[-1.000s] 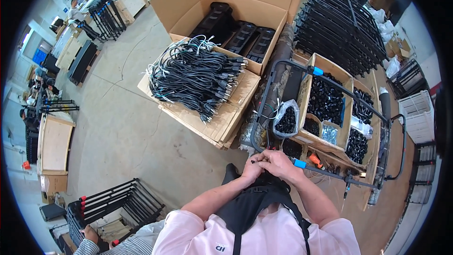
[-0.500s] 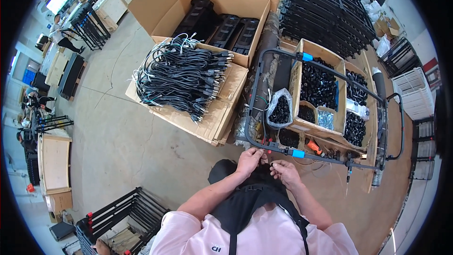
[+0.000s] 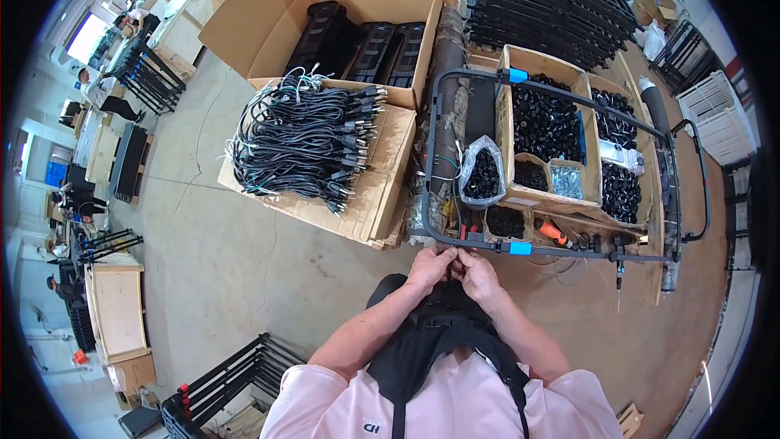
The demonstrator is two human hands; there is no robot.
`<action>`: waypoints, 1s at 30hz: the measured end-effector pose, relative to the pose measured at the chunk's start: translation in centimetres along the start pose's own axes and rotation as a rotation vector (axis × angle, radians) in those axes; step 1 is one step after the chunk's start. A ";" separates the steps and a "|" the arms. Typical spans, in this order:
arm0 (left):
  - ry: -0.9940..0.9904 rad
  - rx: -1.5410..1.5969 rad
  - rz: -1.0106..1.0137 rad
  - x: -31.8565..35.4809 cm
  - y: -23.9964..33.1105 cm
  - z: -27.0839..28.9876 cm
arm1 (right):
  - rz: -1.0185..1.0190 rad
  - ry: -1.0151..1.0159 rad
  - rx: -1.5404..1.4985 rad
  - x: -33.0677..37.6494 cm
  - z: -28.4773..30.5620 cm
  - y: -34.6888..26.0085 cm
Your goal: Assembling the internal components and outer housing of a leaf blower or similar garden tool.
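My left hand (image 3: 431, 268) and my right hand (image 3: 478, 274) meet just below the near left corner of a black tubular frame (image 3: 561, 252). Fingers and thumbs of both are pinched together, tip to tip. Whatever they grip is too small and too covered to name. Blue bands (image 3: 520, 249) wrap the frame's tube, and small red pieces show beside its corner. The frame lies over a wooden bench with parts boxes. Right behind my fingers stands a small box of black parts (image 3: 505, 222).
A clear bag of black parts (image 3: 483, 177) sits beside a wooden bin (image 3: 508, 138) of black caps and screws. An orange-handled power tool (image 3: 552, 232) lies near the bench edge. Bundled black cables (image 3: 305, 142) rest on cardboard at left, before an open carton (image 3: 268, 28). Black frames (image 3: 236, 370) stand lower left.
My hands have come together; the right moved left until its fingertips met the left's. The whole view has shifted slightly with my head.
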State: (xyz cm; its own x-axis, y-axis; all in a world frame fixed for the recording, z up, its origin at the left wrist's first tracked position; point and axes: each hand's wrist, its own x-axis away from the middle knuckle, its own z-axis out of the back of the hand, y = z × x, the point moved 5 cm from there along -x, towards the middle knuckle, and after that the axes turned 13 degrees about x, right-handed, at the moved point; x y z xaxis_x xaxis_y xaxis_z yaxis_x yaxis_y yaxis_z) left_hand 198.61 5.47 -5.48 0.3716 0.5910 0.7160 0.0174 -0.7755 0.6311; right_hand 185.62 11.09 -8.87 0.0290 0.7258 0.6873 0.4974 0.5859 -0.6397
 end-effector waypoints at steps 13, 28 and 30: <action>-0.079 0.153 0.038 0.8 -2.1 0.7 | 0.306 -0.098 0.982 1.7 1.0 -3.4; 0.121 -0.062 -0.621 1.8 -4.7 2.2 | 1.015 -0.504 2.471 4.0 -11.7 -10.0; 0.120 -0.094 -0.658 2.1 -4.4 2.2 | 1.174 -0.550 2.469 3.8 -11.4 -9.7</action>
State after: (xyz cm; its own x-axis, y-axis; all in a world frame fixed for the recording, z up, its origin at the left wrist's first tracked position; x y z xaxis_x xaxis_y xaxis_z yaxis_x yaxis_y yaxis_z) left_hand 201.37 9.66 -7.38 0.2050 0.9584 0.1984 0.1222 -0.2262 0.9664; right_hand 190.78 4.05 3.92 -0.7646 0.5937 0.2507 -0.5691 -0.8046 0.1697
